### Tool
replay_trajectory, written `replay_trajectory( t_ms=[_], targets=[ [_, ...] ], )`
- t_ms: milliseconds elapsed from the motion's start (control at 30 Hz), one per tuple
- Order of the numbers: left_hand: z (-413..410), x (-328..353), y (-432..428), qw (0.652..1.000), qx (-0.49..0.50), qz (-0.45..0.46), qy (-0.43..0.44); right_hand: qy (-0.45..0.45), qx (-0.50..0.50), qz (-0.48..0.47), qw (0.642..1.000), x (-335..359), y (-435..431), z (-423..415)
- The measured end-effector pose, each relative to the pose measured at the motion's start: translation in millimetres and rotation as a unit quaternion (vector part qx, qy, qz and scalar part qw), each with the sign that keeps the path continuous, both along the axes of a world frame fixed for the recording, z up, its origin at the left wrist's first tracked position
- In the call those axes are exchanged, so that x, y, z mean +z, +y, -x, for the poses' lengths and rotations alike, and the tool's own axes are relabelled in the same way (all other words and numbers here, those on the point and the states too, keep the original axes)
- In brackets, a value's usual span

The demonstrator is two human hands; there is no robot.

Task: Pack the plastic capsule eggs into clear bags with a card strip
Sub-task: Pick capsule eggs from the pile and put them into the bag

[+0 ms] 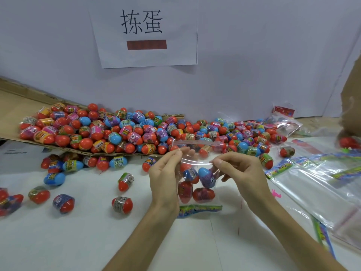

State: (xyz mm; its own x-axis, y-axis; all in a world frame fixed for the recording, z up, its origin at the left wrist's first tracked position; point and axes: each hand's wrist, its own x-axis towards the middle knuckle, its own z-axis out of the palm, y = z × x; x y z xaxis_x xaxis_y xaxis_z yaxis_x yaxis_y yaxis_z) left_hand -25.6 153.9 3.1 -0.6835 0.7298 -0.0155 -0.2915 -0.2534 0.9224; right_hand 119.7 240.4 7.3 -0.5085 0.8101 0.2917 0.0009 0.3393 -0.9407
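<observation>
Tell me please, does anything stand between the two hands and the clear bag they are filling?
Nothing visible does. The left hand and the right hand both pinch the clear bag near its top; the eggs and the card strip sit inside, below their grip.

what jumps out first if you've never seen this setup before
The eye goes first to the big heap of red and blue plastic capsule eggs, which spills off a flattened brown cardboard sheet along the wall at left and centre. In front of it, the left hand and right hand pinch the top of a clear plastic bag that holds a few eggs above a colourful card strip. A white paper sign with black characters hangs on the wall above.
</observation>
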Motion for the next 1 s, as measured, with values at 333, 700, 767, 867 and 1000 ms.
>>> replay_trajectory(
  t_ms=[333, 700, 767, 867, 1000],
  targets=[
    [-5.7, -2.4, -1.2, 1.0, 0.004, 0.002, -0.006, -0.035, -0.153, -0.217, 0.963, -9.2, -0.1, 1.5],
    [-21.2, -11.1, -4.1, 0.973, -0.06, 0.026, 0.22, -0.035, -0.098, -0.385, 0.917, -13.0, -9.6, 6.7],
    [-22.7, -10.9, -4.9, 0.966, -0.063, 0.021, 0.249, -0.026, -0.103, -0.373, 0.922, -11.9, -7.2, 5.0],
    [-24.3, -10.9, -6.1, 0.948, -0.058, 0.017, 0.311, -0.02, -0.102, -0.364, 0.925, -12.2, -6.4, 5.0],
    [-24.6, -10.8, -8.2, 0.93, -0.067, 0.01, 0.36, -0.018, -0.094, -0.356, 0.929, -12.5, -4.8, 4.3]
  ],
)
